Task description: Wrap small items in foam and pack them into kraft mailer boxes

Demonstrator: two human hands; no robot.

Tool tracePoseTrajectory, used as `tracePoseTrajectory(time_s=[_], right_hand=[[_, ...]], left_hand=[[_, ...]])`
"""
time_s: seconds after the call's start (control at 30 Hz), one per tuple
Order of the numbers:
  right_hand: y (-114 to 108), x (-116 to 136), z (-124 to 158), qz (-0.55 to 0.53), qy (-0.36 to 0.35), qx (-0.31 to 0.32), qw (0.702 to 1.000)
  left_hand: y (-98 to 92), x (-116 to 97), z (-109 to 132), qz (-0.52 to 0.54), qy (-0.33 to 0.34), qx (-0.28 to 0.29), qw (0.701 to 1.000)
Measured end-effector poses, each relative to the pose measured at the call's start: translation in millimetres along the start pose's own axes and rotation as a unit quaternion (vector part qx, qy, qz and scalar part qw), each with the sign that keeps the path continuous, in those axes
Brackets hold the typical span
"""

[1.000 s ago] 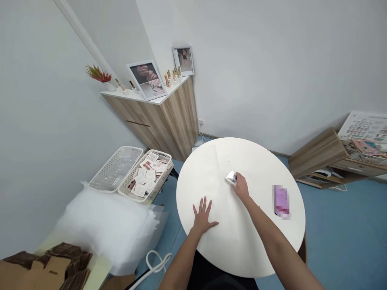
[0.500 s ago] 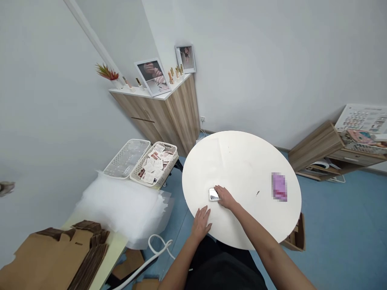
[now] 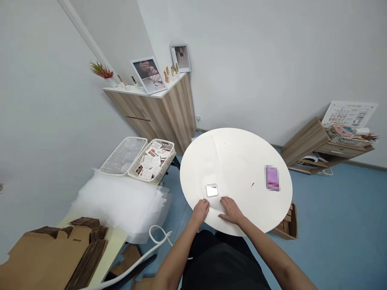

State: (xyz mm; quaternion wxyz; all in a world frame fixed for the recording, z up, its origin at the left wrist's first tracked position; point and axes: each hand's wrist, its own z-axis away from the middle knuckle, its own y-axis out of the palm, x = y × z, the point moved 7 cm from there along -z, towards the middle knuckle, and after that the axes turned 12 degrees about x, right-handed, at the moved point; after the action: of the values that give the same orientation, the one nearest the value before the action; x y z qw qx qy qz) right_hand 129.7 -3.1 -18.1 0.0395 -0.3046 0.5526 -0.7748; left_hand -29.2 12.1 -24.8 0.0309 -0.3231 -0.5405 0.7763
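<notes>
Small square mirror (image 3: 212,190), silver-rimmed, lying flat

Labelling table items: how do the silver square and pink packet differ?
The shiny silver square is smaller and squarer than the pink packet. The square lies beyond the left hand and right hand, the packet farther right. Both lie on the round white table, untouched.

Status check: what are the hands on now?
Left hand and right hand resting on round white table, both empty. Small silver square item lying ahead, not held. Pink packet far right, not in the way.
</notes>
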Motion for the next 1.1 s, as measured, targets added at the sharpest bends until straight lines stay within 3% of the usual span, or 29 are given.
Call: tracePoseTrajectory(time_s=[0.13,0.3,0.37,0.53,0.6,0.73,0.87,0.97,1.03,1.1], right_hand=[[-1,-3,19,-0.01,0.041,0.012,0.999],[-17,-26,7,-0.12,0.128,0.032,0.984],[-25,-35,-4,-0.143,0.157,0.025,0.977],[-33,-51,-32,-0.146,0.246,0.034,0.958],[-30,-53,-40,-0.133,0.267,0.051,0.953],[-22,-54,-51,-0.103,0.268,0.061,0.956],[-21,-53,-53,-0.062,0.252,0.054,0.964],[-32,-46,-47,-0.02,0.239,-0.011,0.971],[-38,-32,-43,-0.002,0.184,-0.053,0.982],[-34,-12,-40,0.004,0.084,-0.049,0.995]], left_hand=[[-1.0,1,10,0.075,0.025,0.048,0.996],[-18.3,10,11,0.089,-0.006,0.069,0.994],[-31.3,14,6,0.083,-0.022,0.042,0.995],[-56.2,11,-2,-0.013,-0.068,-0.089,0.994],[-47.0,-4,-3,-0.063,-0.029,-0.088,0.994],[-2.2,-33,-5,-0.127,0.097,-0.015,0.987],[25.2,-22,-13,-0.152,0.047,-0.008,0.987],[31.8,-11,-18,-0.153,0.034,-0.009,0.988],[31.6,-7,-21,-0.152,0.039,-0.007,0.987],[29.4,-4,-25,-0.151,0.043,-0.002,0.988]])
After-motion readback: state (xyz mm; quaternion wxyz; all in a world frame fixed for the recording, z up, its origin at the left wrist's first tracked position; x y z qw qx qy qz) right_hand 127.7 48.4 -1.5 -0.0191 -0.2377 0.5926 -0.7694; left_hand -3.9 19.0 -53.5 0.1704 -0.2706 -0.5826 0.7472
